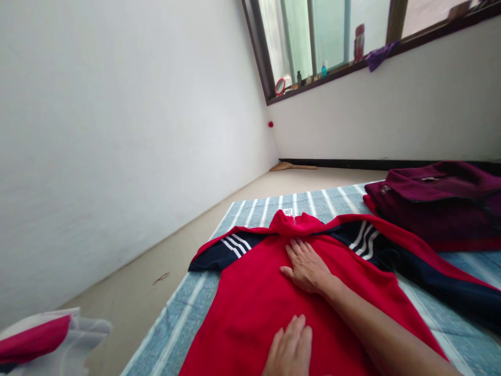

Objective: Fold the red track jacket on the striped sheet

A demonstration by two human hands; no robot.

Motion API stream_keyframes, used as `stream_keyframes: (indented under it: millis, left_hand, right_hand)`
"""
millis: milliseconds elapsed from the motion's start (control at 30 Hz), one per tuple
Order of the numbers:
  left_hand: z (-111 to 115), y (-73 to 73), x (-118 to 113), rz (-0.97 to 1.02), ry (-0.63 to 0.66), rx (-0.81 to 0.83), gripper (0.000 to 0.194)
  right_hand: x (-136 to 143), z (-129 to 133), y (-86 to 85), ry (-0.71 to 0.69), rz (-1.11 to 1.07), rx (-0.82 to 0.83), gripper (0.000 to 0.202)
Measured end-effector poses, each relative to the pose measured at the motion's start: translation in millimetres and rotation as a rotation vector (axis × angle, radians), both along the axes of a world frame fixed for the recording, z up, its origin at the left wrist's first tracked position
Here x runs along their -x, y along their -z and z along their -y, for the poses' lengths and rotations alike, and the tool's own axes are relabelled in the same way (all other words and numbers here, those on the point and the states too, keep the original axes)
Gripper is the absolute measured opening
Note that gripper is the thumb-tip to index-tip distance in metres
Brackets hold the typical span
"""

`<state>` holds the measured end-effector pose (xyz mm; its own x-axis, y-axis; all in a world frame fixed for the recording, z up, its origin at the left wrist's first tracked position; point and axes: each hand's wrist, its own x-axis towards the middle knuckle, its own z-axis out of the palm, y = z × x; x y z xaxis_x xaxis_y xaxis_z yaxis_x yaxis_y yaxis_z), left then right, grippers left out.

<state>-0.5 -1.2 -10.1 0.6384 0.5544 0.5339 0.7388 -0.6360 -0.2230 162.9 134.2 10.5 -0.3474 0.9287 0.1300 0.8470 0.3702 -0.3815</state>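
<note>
Nearest to me, my left hand (290,345) lies flat on the lower part of the red jacket (258,303), palm down, fingers together and stretched out, gripping nothing. Farther up, my right hand (307,266) rests flat on the jacket's chest just below the collar (291,222), fingers spread a little and pointing toward the collar, thumb out to the side; it too holds nothing and only presses on the cloth. My right forearm runs back from it across the red fabric toward the lower right corner.

The jacket is laid out on a blue mat (180,318) with pale stripes that covers the floor. Both its sleeves stretch out sideways; each has a navy shoulder panel with three white stripes (235,244), and the sleeve on my right reaches well out toward the edge of the view.

Just beyond that sleeve, a pile of maroon clothes (434,201) sits on the mat, touching or almost touching the sleeve; I cannot tell which. At the lower left corner, off the mat, a bit of red and white cloth (43,339) shows. White walls meet ahead, a small broom (291,166) lies by the skirting, and a dark-framed window sill (352,65) carries bottles, a round red mirror (279,86) and a purple rag (379,55).
</note>
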Motion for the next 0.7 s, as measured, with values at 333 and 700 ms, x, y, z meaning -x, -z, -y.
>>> stream_keyframes:
  millis: [333,700]
  left_hand:
    - [-156,-32.0,1,0.095,-0.231,0.428,0.035]
    - [-183,-39.6,0,-0.112,-0.369,0.547,0.044]
  right_hand:
    - [-1,1,-7.3,-0.014,-0.012,0.026,0.071]
    - [-2,0,-7.5,-0.008,-0.007,0.042,0.074]
